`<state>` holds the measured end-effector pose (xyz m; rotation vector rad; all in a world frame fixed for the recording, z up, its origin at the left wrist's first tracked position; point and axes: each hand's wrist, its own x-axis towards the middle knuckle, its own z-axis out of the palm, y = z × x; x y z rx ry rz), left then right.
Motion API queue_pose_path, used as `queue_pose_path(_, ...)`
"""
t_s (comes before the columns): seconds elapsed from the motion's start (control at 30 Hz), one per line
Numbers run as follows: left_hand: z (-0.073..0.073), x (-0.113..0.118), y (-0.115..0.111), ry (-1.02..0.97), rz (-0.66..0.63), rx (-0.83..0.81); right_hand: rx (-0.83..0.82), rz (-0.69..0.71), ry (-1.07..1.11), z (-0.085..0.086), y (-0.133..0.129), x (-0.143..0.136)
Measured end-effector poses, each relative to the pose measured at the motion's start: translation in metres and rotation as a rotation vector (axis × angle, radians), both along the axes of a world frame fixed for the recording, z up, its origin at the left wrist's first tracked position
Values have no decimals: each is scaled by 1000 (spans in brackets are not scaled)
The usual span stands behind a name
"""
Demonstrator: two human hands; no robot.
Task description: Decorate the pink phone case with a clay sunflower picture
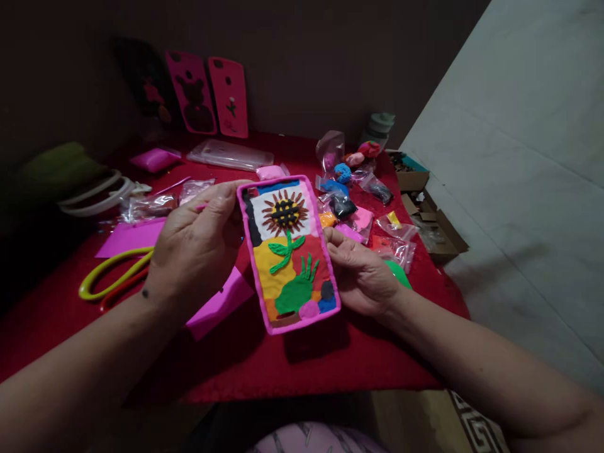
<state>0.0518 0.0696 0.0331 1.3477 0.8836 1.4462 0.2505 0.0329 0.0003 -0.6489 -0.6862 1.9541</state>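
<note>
A phone case (283,286) covered in coloured clay hangs above the table, its pink rim framing a brown-rayed sunflower, green leaves and patches of yellow, red, green and blue. My left hand (201,242) grips its upper left edge, thumb toward the front. On the right edge, my right hand (361,270) holds it between thumb and fingers; some fingertips are hidden behind the case. Beneath my left hand lie a magenta sheet (221,303) and scissors with yellow and red handles (101,277).
Decorated pink cases (229,97) lean on the wall behind. A clear case (230,155) lies before them. Bags of coloured clay (342,204) spread across the red tablecloth (221,371) at back right. Cardboard boxes (443,236) stand beyond the right edge, near a lidded jar (379,129).
</note>
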Motion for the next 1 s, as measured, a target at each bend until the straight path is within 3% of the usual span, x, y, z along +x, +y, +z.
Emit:
queue_pose_path(0.3, 13, -4, -8, -168, -39, -120, 7, 42, -37, -4, -2, -3)
queue_pose_path(0.5, 10, -5, -2, -161, 49, -90, -26, 25, -21, -4, -2, -3)
queue_pose_path(0.67, 13, -11, 2, -93, 231, 74, -59, -48, -6, -2, 1, -1)
queue_pose_path(0.83, 24, -10, -13, 78, 496, 357, -66, -64, -5, 1, 2, -1)
queue_pose_path(1.0, 20, -8, -35, 308, 459, 436, -33, -117, 0, 1, 6, 1)
